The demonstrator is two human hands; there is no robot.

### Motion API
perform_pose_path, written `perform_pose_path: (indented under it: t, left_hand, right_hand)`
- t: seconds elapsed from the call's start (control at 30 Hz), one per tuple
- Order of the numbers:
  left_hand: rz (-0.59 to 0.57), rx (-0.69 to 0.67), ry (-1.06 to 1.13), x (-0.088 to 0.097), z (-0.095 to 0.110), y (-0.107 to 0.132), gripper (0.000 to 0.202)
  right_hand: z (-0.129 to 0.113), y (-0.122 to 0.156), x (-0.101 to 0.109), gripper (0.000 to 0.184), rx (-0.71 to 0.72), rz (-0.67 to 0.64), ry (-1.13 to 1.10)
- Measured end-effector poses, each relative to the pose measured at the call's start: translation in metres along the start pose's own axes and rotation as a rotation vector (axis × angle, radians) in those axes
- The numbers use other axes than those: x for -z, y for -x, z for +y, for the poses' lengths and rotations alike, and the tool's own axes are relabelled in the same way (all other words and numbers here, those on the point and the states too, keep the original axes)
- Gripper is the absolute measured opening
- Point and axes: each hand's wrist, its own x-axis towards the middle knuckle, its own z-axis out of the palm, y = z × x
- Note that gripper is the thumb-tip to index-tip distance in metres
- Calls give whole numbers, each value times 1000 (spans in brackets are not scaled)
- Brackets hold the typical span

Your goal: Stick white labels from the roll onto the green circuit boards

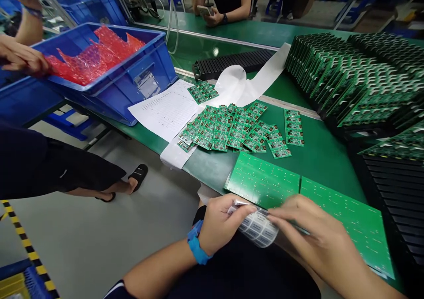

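Observation:
My left hand (222,223), with a blue wrist strap, is closed on a curled sheet of labels (260,229) printed with small grey rectangles. My right hand (313,230), slightly blurred, pinches at the right edge of that sheet with thumb and fingertips; whether a single label is between them cannot be made out. Just beyond the hands lie two flat green circuit board panels (265,179) (347,221), side by side on the green table (324,157). Behind them is a spread of small populated circuit boards (228,129), several overlapping.
Racks of upright circuit boards (351,78) stand at the right. A blue bin (129,78) with red bubble wrap (99,54) is at the left, beside a printed paper sheet (168,107). A co-worker's hand (23,56) touches the bin; another person (225,3) sits across the table.

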Motion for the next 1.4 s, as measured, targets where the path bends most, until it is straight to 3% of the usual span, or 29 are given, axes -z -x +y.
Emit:
perform_pose_path:
  t: [0.1, 0.17, 0.27, 0.37, 0.5, 0.67, 0.87, 1.07, 1.17, 1.3, 1.4]
  left_hand:
    - [43, 70, -18, 2, -4, 0, 28]
    - [69, 107, -14, 4, -7, 0, 32]
    - [52, 120, 21, 11, -12, -1, 26]
    - [-58, 41, 49, 19, -15, -1, 14]
    - [-189, -77, -3, 25, -19, -1, 9]
    - [-216, -126, -47, 28, -20, -3, 8]
    - [-221, -106, -36, 29, -19, -6, 9]
    - [-242, -58, -40, 28, -19, -5, 10]
    - [-239, -31, -54, 29, -18, -4, 12]
    - [-219, -34, -63, 30, -14, -3, 22]
    - [-208, -14, -46, 30, -12, -1, 28]
  right_hand:
    - [0, 2, -2, 32, 169, -3, 92]
    - [-2, -2, 0, 28, 173, -47, 61]
    - [2, -25, 6, 11, -59, -18, -71]
    - [19, -64, 9, 20, -420, 35, -139]
    - [43, -105, -1, 30, -599, -132, -307]
    - [45, -118, -15, 31, -622, -193, -270]
    - [44, -117, -26, 30, -608, -161, -169]
    - [43, -109, -21, 27, -217, 38, 341]
    - [47, -105, -6, 36, -256, 49, 140]
    - [53, -100, 2, 35, -404, -155, -290]
    - [54, -100, -5, 35, -455, -157, -305]
